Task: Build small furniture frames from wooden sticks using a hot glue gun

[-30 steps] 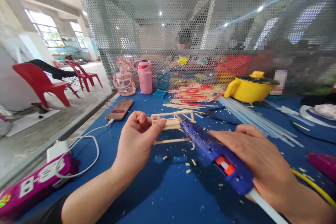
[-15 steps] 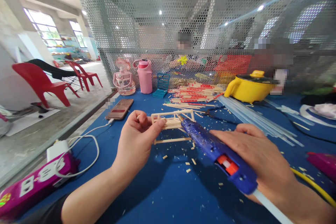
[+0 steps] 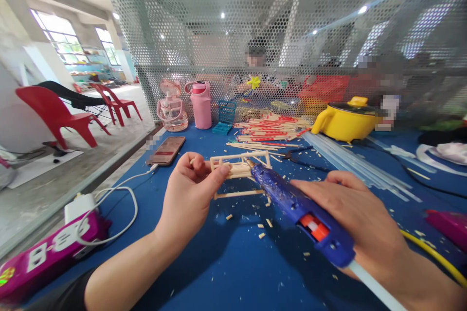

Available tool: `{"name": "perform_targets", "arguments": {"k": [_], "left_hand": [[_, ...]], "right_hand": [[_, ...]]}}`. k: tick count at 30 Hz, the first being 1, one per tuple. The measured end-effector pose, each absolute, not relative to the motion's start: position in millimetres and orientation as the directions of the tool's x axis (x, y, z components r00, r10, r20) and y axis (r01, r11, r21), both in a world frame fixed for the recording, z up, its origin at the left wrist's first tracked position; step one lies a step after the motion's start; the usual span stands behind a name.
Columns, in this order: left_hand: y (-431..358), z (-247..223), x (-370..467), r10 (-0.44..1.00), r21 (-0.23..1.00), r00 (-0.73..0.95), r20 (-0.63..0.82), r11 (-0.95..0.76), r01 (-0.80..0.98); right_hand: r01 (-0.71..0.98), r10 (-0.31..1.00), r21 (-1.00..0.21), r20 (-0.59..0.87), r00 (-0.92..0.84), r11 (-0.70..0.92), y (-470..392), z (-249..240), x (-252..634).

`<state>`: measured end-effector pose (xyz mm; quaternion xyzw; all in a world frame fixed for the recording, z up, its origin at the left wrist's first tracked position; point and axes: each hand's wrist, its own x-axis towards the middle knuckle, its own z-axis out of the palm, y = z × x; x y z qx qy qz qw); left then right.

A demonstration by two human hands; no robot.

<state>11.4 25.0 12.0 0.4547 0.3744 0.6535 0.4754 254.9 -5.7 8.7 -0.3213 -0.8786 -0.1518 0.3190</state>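
Taking the small open frame of thin, pale wooden sticks (image 3: 241,171) as the clock's centre, it is held up over the blue flat tabletop (image 3: 233,272). From eight o'clock the bare left hand (image 3: 193,189) pinches its near-left end between thumb and bent fingers. At four o'clock the bare right hand (image 3: 359,209) wraps around a glossy blue plastic glue gun (image 3: 292,199), whose narrow metal nozzle (image 3: 250,164) points into the frame's right half, at the inner sticks.

The frame looks very light and fairly stiff along each stick, but probably fragile at the corners, where a squeeze could skew it. A gentle pinch on the end bars, away from the nozzle and any warm glue, seems the safest hold; the long rails would likely flex. The glue gun should be the heavier thing, its smooth body best gripped around the handle.

The left thumb covers part of the frame, and the gun's tip masks its lower right corner. Whether nozzle and stick touch, I cannot tell. The right fingertips and trigger are hidden beneath the gun. The translucent glue stick (image 3: 375,284) behind it runs off the bottom edge towards five o'clock.
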Motion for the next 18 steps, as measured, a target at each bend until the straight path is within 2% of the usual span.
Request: {"name": "perform_targets", "arguments": {"k": [6,9,12,15,17,18], "left_hand": [[24.2,12.3,11.2,0.965,0.925,-0.124,0.231,-0.257,-0.280],[24.4,11.9,10.9,0.962,0.920,-0.125,0.241,-0.268,-0.284],[24.9,11.1,10.8,0.960,0.918,-0.132,0.248,-0.276,-0.285],[25.5,10.7,10.2,0.962,0.920,-0.128,0.242,-0.269,-0.287],[25.6,10.4,9.4,0.961,0.914,-0.123,0.248,-0.274,-0.299],[25.7,10.1,9.1,0.959,0.910,-0.122,0.255,-0.281,-0.305]], "right_hand": [[0.679,0.493,0.055,0.645,-0.584,0.732,-6.1,7.0,254.4],[0.687,0.471,0.091,0.662,-0.583,0.721,-5.6,8.0,252.9],[0.703,0.414,0.178,0.699,-0.583,0.689,-0.7,14.1,256.3],[0.718,0.356,0.314,0.704,-0.615,0.621,13.1,24.3,275.8],[0.742,0.371,0.395,0.680,-0.632,0.541,26.7,30.4,299.9],[0.773,0.423,0.405,0.665,-0.616,0.489,33.7,32.4,314.1]]}}
